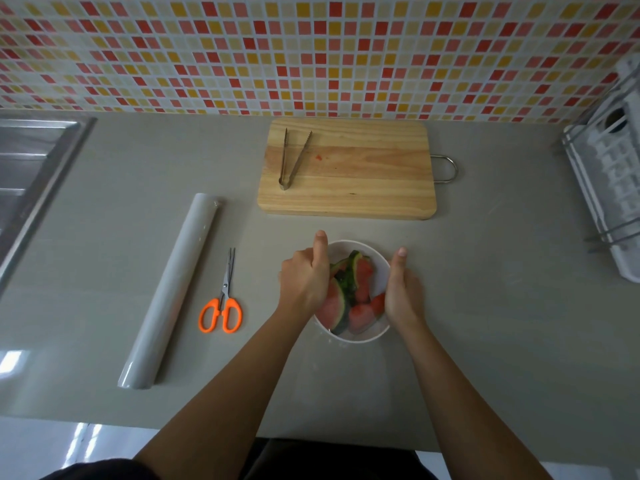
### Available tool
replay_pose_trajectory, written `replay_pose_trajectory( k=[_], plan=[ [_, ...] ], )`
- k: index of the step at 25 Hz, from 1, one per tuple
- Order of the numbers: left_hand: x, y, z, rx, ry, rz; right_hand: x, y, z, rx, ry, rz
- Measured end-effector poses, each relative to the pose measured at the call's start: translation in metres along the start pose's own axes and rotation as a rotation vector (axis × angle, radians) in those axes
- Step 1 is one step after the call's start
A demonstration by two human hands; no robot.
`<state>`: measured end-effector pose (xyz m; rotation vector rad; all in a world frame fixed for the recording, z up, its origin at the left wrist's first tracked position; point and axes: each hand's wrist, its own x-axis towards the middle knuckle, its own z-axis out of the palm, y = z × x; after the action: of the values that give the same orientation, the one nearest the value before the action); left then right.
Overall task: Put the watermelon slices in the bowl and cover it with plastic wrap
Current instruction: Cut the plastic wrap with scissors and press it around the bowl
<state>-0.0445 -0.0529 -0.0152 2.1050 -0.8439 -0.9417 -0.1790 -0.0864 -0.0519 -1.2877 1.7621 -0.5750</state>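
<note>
A white bowl (356, 339) stands on the grey counter in front of me, with several watermelon slices (362, 292) in it, red flesh and green rind showing. My left hand (303, 282) cups the bowl's left side, its thumb lying along the far rim. My right hand (403, 292) cups the right side, thumb pointing away from me. The fingers of both hands are hidden below the rim. A faint clear film seems to lie over the bowl and trail toward me, though I cannot tell for sure. The plastic wrap roll (171, 289) lies to the left.
Orange-handled scissors (223, 303) lie between the roll and the bowl. Behind the bowl is a wooden cutting board (363, 174) with metal tongs (291, 157) on it. A steel sink (24, 174) is at the far left, a white dish rack (609, 188) at the right.
</note>
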Motion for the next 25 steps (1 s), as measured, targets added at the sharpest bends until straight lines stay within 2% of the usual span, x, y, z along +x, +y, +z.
replay_pose_trajectory(
  k=[10,15,17,20,23,25],
  plan=[
    [0.008,-0.012,-0.003,0.134,-0.007,-0.056,0.001,-0.004,0.005,-0.013,0.006,-0.002],
    [0.007,-0.034,0.0,0.175,0.11,-0.031,0.0,-0.005,0.01,-0.049,0.044,-0.005],
    [0.011,-0.037,-0.003,0.048,0.074,-0.033,0.0,-0.004,0.012,-0.076,0.07,0.023],
    [0.013,-0.042,-0.017,-0.406,-0.092,-0.091,0.003,-0.002,0.006,-0.011,0.038,-0.019],
    [-0.017,-0.063,-0.013,-0.684,0.037,-0.141,0.003,0.003,-0.005,0.393,-0.218,-0.095],
    [-0.048,-0.071,-0.001,-0.712,-0.028,-0.058,-0.002,0.001,-0.01,0.553,-0.424,-0.068]
  ],
)
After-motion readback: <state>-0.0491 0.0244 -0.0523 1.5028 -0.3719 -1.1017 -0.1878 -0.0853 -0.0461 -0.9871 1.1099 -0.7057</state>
